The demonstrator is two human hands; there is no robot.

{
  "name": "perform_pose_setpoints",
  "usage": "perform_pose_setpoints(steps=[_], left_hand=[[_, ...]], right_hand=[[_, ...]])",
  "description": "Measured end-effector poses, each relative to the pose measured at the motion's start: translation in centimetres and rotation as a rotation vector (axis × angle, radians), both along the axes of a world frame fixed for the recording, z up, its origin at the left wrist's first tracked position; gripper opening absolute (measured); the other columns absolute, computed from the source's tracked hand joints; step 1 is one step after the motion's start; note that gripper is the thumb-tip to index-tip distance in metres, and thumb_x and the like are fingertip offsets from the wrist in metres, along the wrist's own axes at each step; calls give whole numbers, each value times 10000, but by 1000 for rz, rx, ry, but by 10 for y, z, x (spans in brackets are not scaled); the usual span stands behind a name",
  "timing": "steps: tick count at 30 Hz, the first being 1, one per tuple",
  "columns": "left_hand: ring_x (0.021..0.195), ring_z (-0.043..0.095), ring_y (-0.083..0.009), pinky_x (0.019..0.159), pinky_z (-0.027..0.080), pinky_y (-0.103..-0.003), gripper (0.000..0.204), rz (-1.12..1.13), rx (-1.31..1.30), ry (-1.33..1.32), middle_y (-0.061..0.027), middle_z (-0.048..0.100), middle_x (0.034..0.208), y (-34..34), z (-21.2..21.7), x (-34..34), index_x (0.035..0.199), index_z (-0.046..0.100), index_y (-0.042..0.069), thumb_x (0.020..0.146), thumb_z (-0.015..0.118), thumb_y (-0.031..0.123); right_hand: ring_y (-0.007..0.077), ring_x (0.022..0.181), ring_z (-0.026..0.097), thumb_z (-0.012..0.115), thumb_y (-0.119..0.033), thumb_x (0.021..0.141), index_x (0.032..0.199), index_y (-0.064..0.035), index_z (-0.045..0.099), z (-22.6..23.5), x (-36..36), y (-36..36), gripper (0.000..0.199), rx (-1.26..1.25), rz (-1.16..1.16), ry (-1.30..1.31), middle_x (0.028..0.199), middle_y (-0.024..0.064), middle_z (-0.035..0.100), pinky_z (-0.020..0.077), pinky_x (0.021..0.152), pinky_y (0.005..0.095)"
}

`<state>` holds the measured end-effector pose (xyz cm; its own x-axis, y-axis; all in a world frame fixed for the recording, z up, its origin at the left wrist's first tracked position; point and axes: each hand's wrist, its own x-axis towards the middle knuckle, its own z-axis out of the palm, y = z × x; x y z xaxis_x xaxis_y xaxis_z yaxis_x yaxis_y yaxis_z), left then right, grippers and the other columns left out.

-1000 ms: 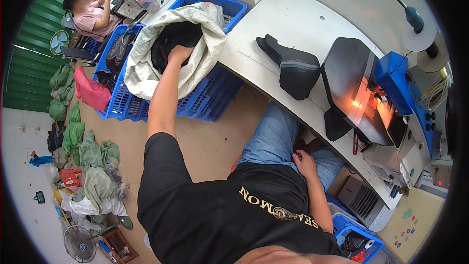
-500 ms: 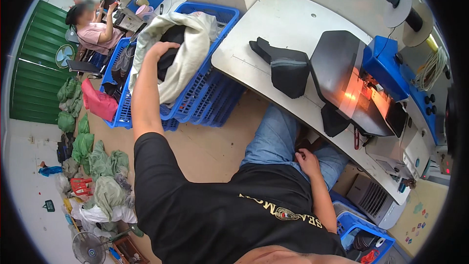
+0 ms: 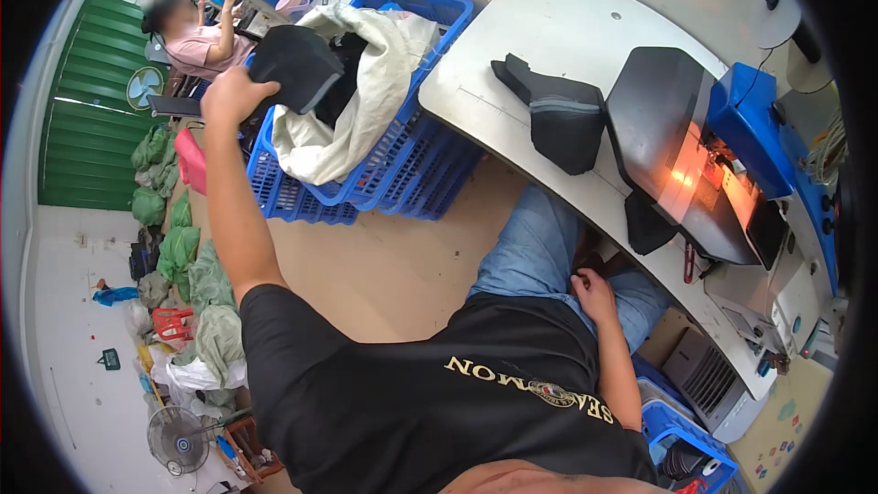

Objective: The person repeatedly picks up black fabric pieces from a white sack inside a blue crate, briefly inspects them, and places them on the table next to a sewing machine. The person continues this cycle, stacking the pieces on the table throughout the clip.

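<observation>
My left hand (image 3: 230, 91) is raised beside the blue plastic crate (image 3: 384, 174) and grips a black fabric piece (image 3: 297, 66) lifted clear of it. The crate is lined with a cream cloth sack (image 3: 366, 82) holding more dark pieces. My right hand (image 3: 594, 295) rests on my thigh under the table edge, fingers loosely curled, holding nothing. A black shoe-upper piece (image 3: 562, 123) lies on the white worktable (image 3: 549, 27), next to a black machine plate (image 3: 663, 128) with an orange glow.
A blue machine head (image 3: 745, 128) stands at the table's right. Another person (image 3: 206, 41) sits at the far left behind the crates. Green sacks (image 3: 183, 256), a floor fan (image 3: 178, 439) and a red stool (image 3: 169, 322) line the left wall. Blue bin (image 3: 686, 444) by my right side.
My left hand has drawn a black fabric piece up and out of the sack in the crate, moving left and toward me. My right hand has stayed on my thigh.
</observation>
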<state>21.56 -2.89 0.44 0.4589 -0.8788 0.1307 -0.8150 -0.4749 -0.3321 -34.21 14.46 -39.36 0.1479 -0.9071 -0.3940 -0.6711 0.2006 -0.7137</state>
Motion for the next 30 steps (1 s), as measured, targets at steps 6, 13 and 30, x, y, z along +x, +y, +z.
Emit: perform_pose_setpoints(steps=[6,13,30], left_hand=[[817,651,-160,742,497,-301,597,-239,-444,992,-98,684,883,89,17,35,1029,652,-61,704,758,429],[1143,562,-220,977,438,-338,717,-864,-845,1634,-162,542,1303,125,-70,22,1336,444,-62,757,698,275],[1171,553,-223,1002,430,-324,663,-389,134,2177,-163,551,1318,70,-238,-140,1311,502,-68,716,637,190]], right_hand=[[253,840,685,635,-272,885,1103,-23,645,0,-4,-1,331,38,-77,-195,918,150,704,524,759,347],[205,1009,617,693,-280,865,1252,-44,557,131,64,-53,473,-184,236,-600,1134,130,646,481,885,349],[157,1024,545,691,-346,865,1472,-52,183,175,116,-77,845,-43,-332,-1484,1234,87,505,455,812,318]])
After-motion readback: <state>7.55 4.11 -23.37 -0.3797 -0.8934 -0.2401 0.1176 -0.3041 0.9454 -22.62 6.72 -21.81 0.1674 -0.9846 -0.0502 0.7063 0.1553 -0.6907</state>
